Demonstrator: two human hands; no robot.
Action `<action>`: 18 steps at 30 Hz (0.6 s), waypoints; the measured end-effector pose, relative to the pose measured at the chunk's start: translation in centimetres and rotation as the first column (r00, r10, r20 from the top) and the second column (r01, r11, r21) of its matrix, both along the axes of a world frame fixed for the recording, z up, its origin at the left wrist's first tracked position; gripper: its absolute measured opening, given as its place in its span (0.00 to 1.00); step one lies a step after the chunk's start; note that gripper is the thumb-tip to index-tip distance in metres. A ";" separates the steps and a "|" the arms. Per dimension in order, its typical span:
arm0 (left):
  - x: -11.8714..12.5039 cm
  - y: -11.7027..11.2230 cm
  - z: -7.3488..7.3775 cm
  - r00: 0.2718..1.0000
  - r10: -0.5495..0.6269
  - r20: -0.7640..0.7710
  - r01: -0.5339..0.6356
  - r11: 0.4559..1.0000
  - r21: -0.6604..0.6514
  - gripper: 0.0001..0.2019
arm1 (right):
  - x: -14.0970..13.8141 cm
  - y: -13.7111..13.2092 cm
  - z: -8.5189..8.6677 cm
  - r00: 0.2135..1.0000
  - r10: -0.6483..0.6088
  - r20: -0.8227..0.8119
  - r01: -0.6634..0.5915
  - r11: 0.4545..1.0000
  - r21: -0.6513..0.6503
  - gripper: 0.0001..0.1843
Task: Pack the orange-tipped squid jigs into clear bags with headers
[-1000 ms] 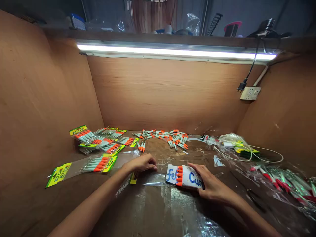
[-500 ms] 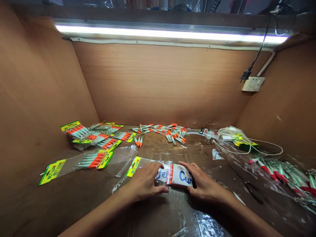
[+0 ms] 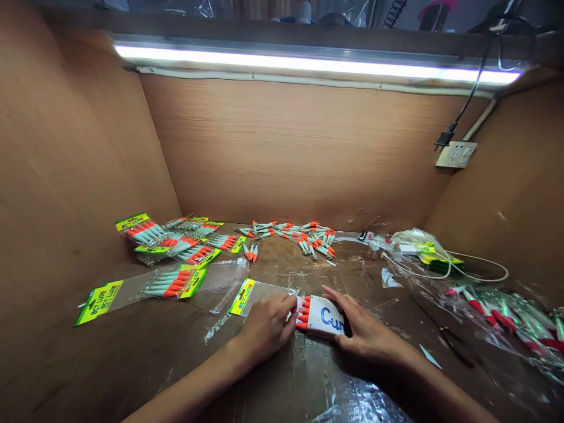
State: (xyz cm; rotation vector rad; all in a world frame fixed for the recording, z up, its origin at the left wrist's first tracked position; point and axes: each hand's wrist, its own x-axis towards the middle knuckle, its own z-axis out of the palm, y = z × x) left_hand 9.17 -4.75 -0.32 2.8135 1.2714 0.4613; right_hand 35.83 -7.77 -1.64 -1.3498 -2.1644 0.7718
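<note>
My right hand (image 3: 363,330) lies curled over a white card (image 3: 324,317) with blue lettering that carries a row of orange-tipped lures (image 3: 303,311). My left hand (image 3: 268,323) pinches the mouth of a clear plastic bag (image 3: 259,292) with a yellow-green header, right against the lures' orange ends. Both hands rest on the brown taped table top (image 3: 282,376).
Filled lure packs (image 3: 176,247) lie at the left, one more (image 3: 170,284) nearer, and an empty bag with a yellow header (image 3: 99,298). Loose orange-and-white lures (image 3: 295,235) are heaped at the back. Cables, red-green lures (image 3: 506,314) and scissors (image 3: 445,338) clutter the right.
My left hand pulled the clear bag from the left over to the card, then closed on the bag's mouth at the lure tips. My right hand stayed on the card.
</note>
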 end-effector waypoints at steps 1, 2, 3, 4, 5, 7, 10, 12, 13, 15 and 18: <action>0.0 -0.2 -0.1 1.000 0.023 0.020 -0.024 1.000 0.007 0.04 | -0.1 0.0 0.0 1.000 0.002 0.012 -0.002 1.000 0.005 0.51; 0.1 -0.5 -0.3 0.999 0.032 0.032 -0.032 0.999 0.013 0.04 | -0.3 0.0 0.2 1.000 0.006 0.026 -0.007 1.000 0.014 0.52; 0.3 -0.7 -0.5 0.999 0.027 0.035 -0.028 0.999 0.021 0.03 | -0.5 0.0 0.3 0.999 0.016 0.042 -0.017 1.000 0.025 0.53; 0.5 -1.0 -0.7 0.999 0.014 0.033 -0.015 0.999 0.031 0.03 | -0.8 0.1 0.6 0.998 0.032 0.057 -0.034 0.999 0.037 0.54; 0.6 -1.2 -0.8 1.000 -0.006 0.026 0.005 0.999 0.043 0.03 | -1.1 0.1 1.0 0.996 0.053 0.072 -0.057 0.997 0.050 0.55; 0.9 -1.4 -1.1 0.999 -0.043 0.012 0.042 0.997 0.064 0.05 | -1.6 0.5 1.8 0.988 0.107 0.108 -0.115 0.991 0.075 0.56; 1.1 -1.5 -1.3 0.997 -0.067 0.026 0.065 0.996 0.056 0.06 | -2.1 1.0 3.1 0.965 0.187 0.183 -0.205 0.975 0.083 0.54; 1.0 -1.6 -1.1 0.995 -0.062 0.073 0.060 0.998 0.026 0.07 | -2.2 1.3 3.5 0.951 0.222 0.215 -0.244 0.966 0.080 0.49; 1.0 -1.6 -1.1 0.993 -0.069 0.100 0.069 0.998 0.000 0.07 | -2.2 1.3 3.5 0.949 0.229 0.216 -0.252 0.964 0.084 0.46; 0.7 -1.5 -1.0 0.982 -0.105 0.154 0.117 0.991 -0.070 0.06 | -1.9 1.4 3.0 0.955 0.222 0.197 -0.244 0.965 0.096 0.40; -0.1 -0.9 -1.2 0.973 -0.137 0.187 0.165 0.976 -0.143 0.18 | -1.3 1.5 1.7 0.969 0.188 0.159 -0.207 0.972 0.108 0.33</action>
